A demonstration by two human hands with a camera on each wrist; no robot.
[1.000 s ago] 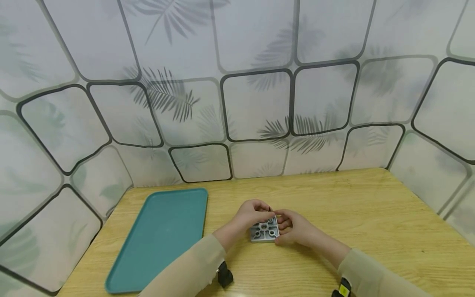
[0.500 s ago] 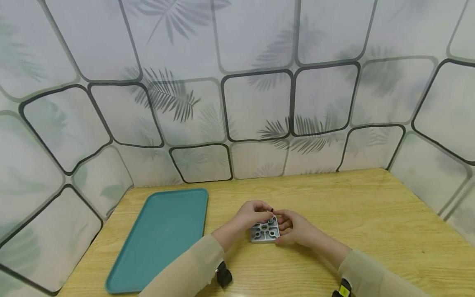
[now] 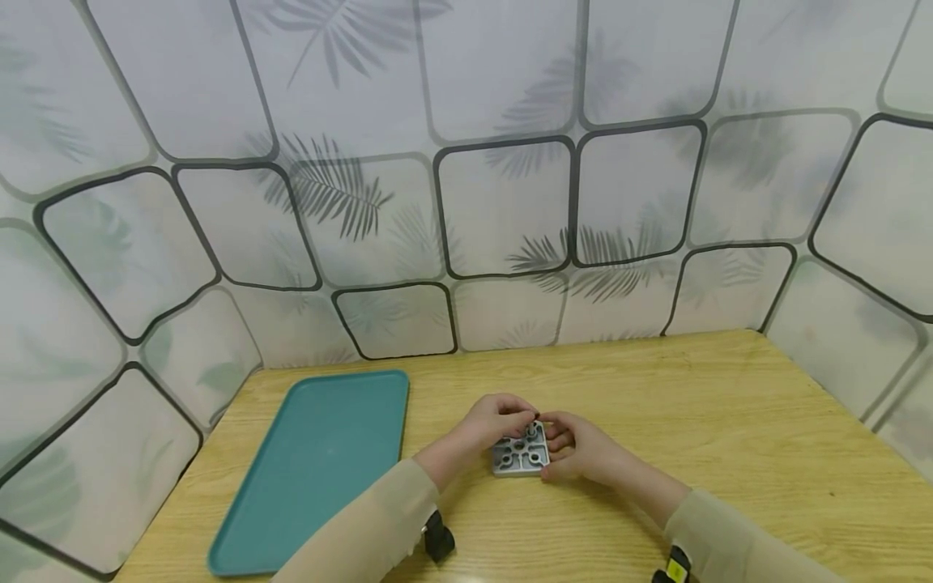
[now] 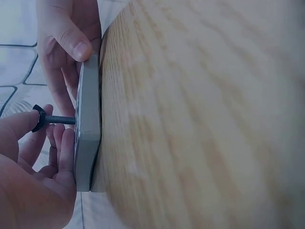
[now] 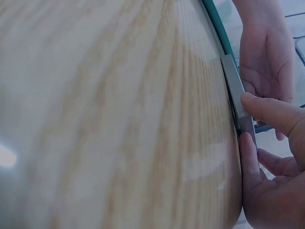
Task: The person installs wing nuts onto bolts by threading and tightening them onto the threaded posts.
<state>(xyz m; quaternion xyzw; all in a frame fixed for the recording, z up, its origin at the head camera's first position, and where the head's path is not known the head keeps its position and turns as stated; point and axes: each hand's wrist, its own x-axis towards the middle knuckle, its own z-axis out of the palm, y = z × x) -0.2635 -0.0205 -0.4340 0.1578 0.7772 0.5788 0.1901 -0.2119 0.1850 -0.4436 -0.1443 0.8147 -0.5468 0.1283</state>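
Note:
A square silver metal plate [image 3: 520, 461] with a ribbed, holed upper face lies flat on the wooden table. My left hand [image 3: 490, 423] is over its far side, pinching a bolt. In the left wrist view the bolt [image 4: 61, 119] has a dark head and a threaded shank, and stands square to the plate, its tip reaching the ribbed face. Whether it sits in a hole is hidden. My right hand [image 3: 586, 449] grips the plate's right side, thumb at the near corner and fingers along the edge, as the right wrist view also shows on the plate [image 5: 232, 83].
A teal tray [image 3: 328, 453] lies on the table to the left of the plate. The wooden table [image 3: 729, 421] stretches right and toward a patterned cloth wall [image 3: 503, 312] that encloses the back and sides.
The left fingertips and the bolt's dark head have shifted very slightly to the right and nearer, as if turned. The plate and right hand stay almost still.

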